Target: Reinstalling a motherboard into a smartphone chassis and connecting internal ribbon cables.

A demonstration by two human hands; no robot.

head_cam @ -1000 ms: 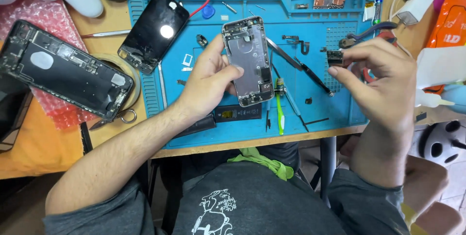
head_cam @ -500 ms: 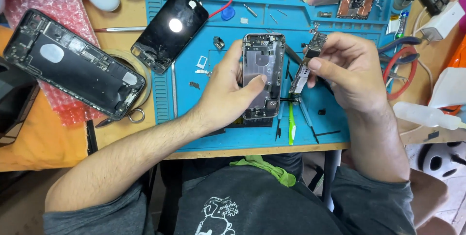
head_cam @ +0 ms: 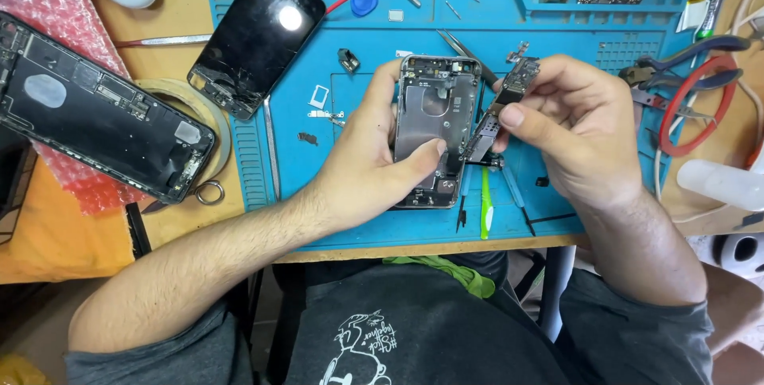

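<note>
My left hand [head_cam: 368, 164] grips an opened grey phone housing [head_cam: 434, 114] above the blue work mat [head_cam: 573, 59], thumb pressed on its inside. My right hand [head_cam: 577, 126] pinches a narrow logic board [head_cam: 503, 106] between thumb and fingers, right at the housing's right edge. The board is tilted, its top end sticking up past my fingers. Whether the board touches the housing I cannot tell.
A black phone screen [head_cam: 259, 35] lies on the mat's left part. A larger opened phone [head_cam: 95, 118] rests on pink bubble wrap at left, near a tape roll [head_cam: 215, 126]. Tweezers [head_cam: 458, 47], a green tool [head_cam: 486, 206] and red-handled pliers [head_cam: 700, 103] lie around.
My right hand has brought the logic board from the right side in to the housing's right edge. My left hand kept hold of the housing and lowered it slightly toward me.
</note>
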